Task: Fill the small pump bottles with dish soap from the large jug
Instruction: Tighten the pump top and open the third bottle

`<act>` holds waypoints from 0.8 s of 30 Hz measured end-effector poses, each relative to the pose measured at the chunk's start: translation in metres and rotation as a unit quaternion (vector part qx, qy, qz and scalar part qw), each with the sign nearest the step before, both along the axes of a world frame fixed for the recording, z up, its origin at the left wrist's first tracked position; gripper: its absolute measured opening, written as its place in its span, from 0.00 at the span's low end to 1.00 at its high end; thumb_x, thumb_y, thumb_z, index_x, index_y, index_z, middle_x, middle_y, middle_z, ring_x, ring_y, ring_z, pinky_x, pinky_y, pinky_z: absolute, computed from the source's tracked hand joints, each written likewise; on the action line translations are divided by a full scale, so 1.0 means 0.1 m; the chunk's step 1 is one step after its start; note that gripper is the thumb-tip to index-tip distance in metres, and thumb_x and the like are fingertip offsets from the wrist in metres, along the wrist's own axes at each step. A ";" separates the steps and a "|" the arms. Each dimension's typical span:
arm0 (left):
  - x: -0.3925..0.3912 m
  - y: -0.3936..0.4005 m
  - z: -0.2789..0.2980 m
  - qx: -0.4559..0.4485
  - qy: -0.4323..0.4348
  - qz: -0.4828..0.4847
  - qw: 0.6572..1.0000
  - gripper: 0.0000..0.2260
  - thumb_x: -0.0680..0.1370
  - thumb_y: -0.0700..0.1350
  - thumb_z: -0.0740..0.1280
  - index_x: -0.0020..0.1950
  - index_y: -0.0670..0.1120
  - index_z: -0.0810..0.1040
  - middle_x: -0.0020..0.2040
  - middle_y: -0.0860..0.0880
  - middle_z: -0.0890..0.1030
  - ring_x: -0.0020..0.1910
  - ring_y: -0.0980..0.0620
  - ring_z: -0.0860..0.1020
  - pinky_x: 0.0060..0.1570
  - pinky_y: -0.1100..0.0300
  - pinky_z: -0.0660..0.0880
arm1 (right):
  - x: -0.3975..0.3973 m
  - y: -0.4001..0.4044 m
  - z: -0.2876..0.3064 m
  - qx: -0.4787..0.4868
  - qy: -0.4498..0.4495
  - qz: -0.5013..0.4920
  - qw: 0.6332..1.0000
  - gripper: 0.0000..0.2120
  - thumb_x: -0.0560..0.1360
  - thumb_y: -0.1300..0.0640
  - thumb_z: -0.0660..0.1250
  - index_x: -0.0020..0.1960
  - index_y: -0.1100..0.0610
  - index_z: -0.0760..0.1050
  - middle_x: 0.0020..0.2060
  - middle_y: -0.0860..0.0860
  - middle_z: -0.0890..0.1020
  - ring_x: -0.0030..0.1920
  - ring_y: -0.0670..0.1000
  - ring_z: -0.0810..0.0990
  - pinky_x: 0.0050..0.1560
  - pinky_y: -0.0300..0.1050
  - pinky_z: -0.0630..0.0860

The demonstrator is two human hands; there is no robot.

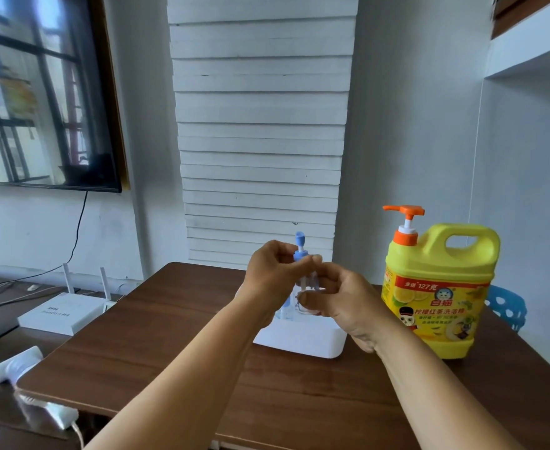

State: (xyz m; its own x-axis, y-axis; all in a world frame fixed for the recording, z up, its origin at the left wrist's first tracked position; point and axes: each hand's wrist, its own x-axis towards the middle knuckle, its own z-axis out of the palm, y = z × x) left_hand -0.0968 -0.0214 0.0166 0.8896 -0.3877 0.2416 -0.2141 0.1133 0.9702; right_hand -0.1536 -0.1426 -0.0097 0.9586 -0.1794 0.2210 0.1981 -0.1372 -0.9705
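Above the white tray (pixel 303 341), left hand (pixel 272 271) pinches the blue pump collar (pixel 300 254), right hand (pixel 338 298) grips the clear small bottle (pixel 306 293) — best unscrewed upright, body steady.

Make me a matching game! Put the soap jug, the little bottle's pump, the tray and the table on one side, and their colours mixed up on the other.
Things:
1. large jug
2. small bottle's pump top, held up in both hands
3. tray
4. table

Colours:
A. white
B. brown
C. yellow
D. blue

Pairs: 1-C, 2-D, 3-A, 4-B
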 end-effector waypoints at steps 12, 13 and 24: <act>0.03 0.02 0.04 0.020 -0.024 -0.054 0.998 0.08 0.76 0.47 0.67 0.49 0.43 0.80 0.44 0.49 0.82 0.45 0.55 0.80 0.50 0.64 0.73 | 0.01 -0.03 0.02 -0.012 -0.004 -0.021 1.000 0.15 0.69 0.63 0.74 0.52 0.52 0.77 0.50 0.51 0.84 0.49 0.53 0.83 0.47 0.46 0.80; 0.03 0.03 0.04 0.017 -0.026 -0.051 0.998 0.07 0.77 0.46 0.65 0.47 0.45 0.81 0.46 0.49 0.83 0.47 0.54 0.80 0.52 0.62 0.74 | 0.00 -0.03 0.02 -0.013 -0.003 -0.021 1.000 0.15 0.69 0.63 0.74 0.52 0.52 0.77 0.50 0.52 0.84 0.49 0.53 0.83 0.47 0.46 0.80; 0.06 0.04 0.07 0.029 -0.027 -0.035 0.999 0.05 0.72 0.47 0.71 0.42 0.47 0.78 0.38 0.51 0.82 0.39 0.55 0.80 0.41 0.66 0.75 | 0.04 -0.05 0.03 -0.040 0.011 -0.022 0.999 0.16 0.67 0.64 0.75 0.52 0.51 0.77 0.51 0.51 0.84 0.51 0.53 0.83 0.49 0.47 0.80</act>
